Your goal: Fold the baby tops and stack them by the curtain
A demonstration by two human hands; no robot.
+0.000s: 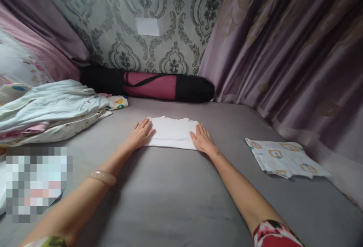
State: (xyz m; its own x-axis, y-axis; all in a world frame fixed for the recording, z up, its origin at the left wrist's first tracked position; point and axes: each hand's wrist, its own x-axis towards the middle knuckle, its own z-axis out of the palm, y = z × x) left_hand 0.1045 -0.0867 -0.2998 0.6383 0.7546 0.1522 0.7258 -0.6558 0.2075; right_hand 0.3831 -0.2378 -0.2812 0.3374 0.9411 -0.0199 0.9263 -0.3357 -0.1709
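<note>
A white folded cloth [172, 133] lies flat on the grey sheet [159, 190], its upper edge slightly uneven. My left hand [141, 133] rests palm down over its left edge, fingers spread and pointing forward. Over the right edge lies my right hand [202, 138], also palm down with fingers out flat. Neither hand grips anything. A pale bracelet [102, 177] circles my left wrist area.
Piled clothes [56, 101] sit at the left, with a blurred patch below them. A folded patterned cloth [286, 158] lies at the right. Along the wall stretches a black and maroon bag [153, 86]. Curtains [255, 47] hang on both sides.
</note>
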